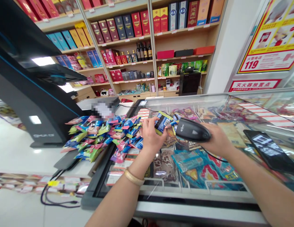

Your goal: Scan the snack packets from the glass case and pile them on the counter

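My left hand (152, 136) pinches a small blue and yellow snack packet (162, 121) above the glass lid of a freezer (199, 104). A gold bracelet (133, 177) circles that wrist. My right hand (216, 141) grips a black handheld barcode scanner (192, 130), whose head points left at the packet. The scanner's cable (214, 156) trails under my right wrist. A heap of colourful snack packets (105, 137) lies just left of my left hand.
A black checkout terminal (30, 94) stands at the left on a white counter (11, 148). A black phone (270, 149) lies on the freezer glass at the right. Shelves of boxed goods and bottles (137, 47) fill the back wall. Black cables (57, 195) hang off the counter's front.
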`<act>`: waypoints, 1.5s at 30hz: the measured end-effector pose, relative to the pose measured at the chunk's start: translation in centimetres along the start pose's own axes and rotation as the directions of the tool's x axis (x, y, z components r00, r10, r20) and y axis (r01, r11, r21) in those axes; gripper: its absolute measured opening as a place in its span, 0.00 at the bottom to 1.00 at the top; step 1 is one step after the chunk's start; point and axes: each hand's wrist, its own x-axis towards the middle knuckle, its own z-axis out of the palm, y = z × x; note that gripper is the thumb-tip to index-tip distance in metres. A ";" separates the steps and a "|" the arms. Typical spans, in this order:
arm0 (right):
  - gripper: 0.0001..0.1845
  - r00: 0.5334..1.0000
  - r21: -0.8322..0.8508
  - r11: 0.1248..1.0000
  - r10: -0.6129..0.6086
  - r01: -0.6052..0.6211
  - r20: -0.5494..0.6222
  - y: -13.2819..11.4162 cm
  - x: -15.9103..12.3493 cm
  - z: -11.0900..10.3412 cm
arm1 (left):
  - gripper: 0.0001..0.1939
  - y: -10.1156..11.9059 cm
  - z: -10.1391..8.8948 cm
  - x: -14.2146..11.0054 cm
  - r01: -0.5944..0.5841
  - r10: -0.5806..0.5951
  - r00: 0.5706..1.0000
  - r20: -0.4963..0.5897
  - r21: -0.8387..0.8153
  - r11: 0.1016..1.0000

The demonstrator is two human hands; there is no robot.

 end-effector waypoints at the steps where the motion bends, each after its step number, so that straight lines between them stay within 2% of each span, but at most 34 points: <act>1: 0.11 1.000 -0.005 1.000 -0.002 0.002 0.004 0.1 0.0 0.0 | 0.22 0.0 0.0 0.0 -0.007 0.007 1.000 -0.004 -0.009 1.000; 5: 0.09 1.000 -0.014 1.000 -0.008 0.008 0.003 0.2 -0.1 0.1 | 0.21 0.0 0.1 -0.1 -0.018 0.018 1.000 -0.014 -0.024 1.000; 9: 0.12 1.000 -0.018 1.000 0.001 -0.001 0.012 0.2 -0.2 0.2 | 0.22 0.1 0.1 -0.1 0.015 -0.015 1.000 0.000 -0.019 1.000; 15: 0.11 0.999 0.030 0.999 -0.039 0.040 -0.032 0.3 -0.2 0.0 | 0.21 0.3 0.0 -0.2 0.052 -0.052 0.997 0.049 0.009 0.999; 19: 0.13 0.996 0.047 0.997 -0.052 0.055 -0.069 0.7 -0.1 -0.1 | 0.23 0.2 -0.6 0.0 0.082 -0.111 0.985 0.131 0.209 0.975; 23: 0.09 0.997 0.038 0.999 -0.019 0.022 -0.074 1.3 -0.1 -0.3 | 0.20 -0.4 -1.0 0.1 0.066 -0.207 0.947 0.245 0.483 0.873; 27: 0.11 0.992 0.041 0.999 -0.005 0.011 -0.128 2.1 -0.1 -0.6 | 0.18 -0.8 -0.9 0.1 0.034 -0.254 0.921 0.295 0.589 0.807; 30: 0.14 0.988 0.012 1.000 0.015 -0.013 -0.151 2.7 -0.1 -1.0 | 0.21 -0.7 -0.8 0.0 0.048 -0.248 0.934 0.258 0.597 0.801; 34: 0.13 0.985 0.007 0.998 0.067 -0.067 -0.158 3.5 -0.1 -1.2 | 0.24 -0.7 -0.8 0.0 0.077 -0.218 0.959 0.180 0.575 0.814; 40: 0.15 0.965 -0.014 0.994 0.099 -0.106 -0.244 4.7 0.1 -1.1 | 0.24 -1.1 -0.7 -0.1 0.080 -0.240 0.954 0.180 0.618 0.782; 45: 0.16 0.948 -0.037 0.984 0.157 -0.173 -0.276 5.1 0.3 -1.4 | 0.26 -0.7 -0.3 -0.2 -0.029 -0.092 0.975 0.203 0.523 0.852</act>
